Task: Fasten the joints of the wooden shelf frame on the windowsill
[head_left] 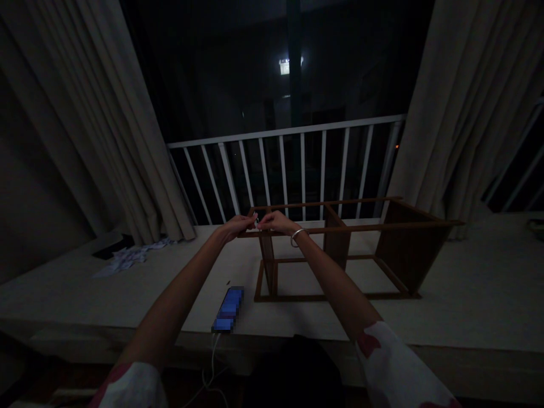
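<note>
A dark wooden shelf frame point(340, 249) lies on its side on a pale ledge point(467, 294). Both my hands meet at the frame's upper left corner. My left hand point(236, 225) is closed in a pinch against the top rail. My right hand point(274, 221), with a silver bangle on the wrist, is also pinched at the same spot. Something small and pale shows between the fingertips; I cannot make out what it is. The room is dim.
A phone with a lit blue screen point(228, 309) lies at the ledge's front edge with a white cable hanging down. Scattered papers point(130, 258) lie at the left. A white railing point(289, 164) and two curtains point(106, 124) stand behind.
</note>
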{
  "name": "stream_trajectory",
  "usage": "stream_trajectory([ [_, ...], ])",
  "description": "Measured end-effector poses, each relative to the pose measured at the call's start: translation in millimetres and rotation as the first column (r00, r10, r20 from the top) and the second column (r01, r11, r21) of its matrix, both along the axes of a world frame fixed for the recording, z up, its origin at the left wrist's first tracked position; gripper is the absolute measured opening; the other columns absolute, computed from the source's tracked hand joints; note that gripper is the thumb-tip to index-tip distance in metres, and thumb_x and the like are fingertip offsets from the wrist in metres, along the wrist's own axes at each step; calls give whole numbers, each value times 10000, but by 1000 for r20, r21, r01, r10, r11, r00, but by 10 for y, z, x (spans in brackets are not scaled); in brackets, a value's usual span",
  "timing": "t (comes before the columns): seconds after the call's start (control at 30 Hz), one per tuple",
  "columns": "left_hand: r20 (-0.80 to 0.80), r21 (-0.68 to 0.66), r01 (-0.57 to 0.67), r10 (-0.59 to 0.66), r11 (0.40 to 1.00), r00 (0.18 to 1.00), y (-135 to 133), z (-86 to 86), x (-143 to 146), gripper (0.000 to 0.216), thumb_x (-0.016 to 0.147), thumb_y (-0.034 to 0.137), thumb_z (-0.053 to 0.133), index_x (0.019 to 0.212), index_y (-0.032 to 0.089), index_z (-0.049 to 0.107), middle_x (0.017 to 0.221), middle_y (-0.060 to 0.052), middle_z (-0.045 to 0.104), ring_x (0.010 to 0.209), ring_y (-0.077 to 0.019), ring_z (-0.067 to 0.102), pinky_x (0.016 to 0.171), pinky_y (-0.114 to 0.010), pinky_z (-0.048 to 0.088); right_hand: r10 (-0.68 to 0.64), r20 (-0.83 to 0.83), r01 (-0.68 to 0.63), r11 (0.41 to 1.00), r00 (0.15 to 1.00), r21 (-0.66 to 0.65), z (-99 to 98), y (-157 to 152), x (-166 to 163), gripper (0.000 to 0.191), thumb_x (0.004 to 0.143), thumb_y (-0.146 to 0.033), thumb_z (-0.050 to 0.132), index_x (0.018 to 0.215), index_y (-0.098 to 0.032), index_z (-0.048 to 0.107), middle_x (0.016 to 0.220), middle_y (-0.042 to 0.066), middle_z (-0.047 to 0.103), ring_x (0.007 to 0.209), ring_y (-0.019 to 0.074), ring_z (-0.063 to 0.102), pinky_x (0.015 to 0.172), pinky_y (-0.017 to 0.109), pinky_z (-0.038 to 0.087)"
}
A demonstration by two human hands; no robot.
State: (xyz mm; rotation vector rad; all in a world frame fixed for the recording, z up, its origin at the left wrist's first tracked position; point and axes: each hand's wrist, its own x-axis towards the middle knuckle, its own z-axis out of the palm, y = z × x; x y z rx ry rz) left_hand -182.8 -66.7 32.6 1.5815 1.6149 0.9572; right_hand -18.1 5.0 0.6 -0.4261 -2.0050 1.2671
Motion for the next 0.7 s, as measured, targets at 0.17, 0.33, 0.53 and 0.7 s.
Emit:
stream_trajectory([
  [0.17,-167,99,58,-41,993,985,-72,140,105,459,689,555,464,508,138,522,456,-3,456,414,-84,356,431,-228,230,-13,17,13,1000,1000,11,-19,31,-31,319,509,-366,708,671,-96,655,621,14,610,601,86,510,600,217,387],
  [0.33,-536,201,111,14,973,844,-15,306,235,263,686,323,491,509,142,557,404,4,428,429,-110,392,470,-245,248,11,-4,-11,1000,1000,-28,-31,48,-43,269,498,-325,712,635,-103,648,647,25,631,650,108,548,651,232,416],
  [0.53,-760,146,172,0,974,650,97,318,257,93,634,247,554,631,164,597,588,-55,542,605,-184,512,585,-267,301,19,4,-19,1000,1000,-8,-63,91,-49,259,503,-295,705,658,-95,647,655,23,627,633,102,537,627,221,409],
  [0.7,-835,161,263,-11,951,550,44,336,287,104,623,205,584,726,205,601,741,-65,591,791,-228,531,695,-288,321,0,43,-3,997,999,74,-73,121,-37,261,502,-295,697,648,-85,646,628,0,605,592,86,504,591,209,380],
])
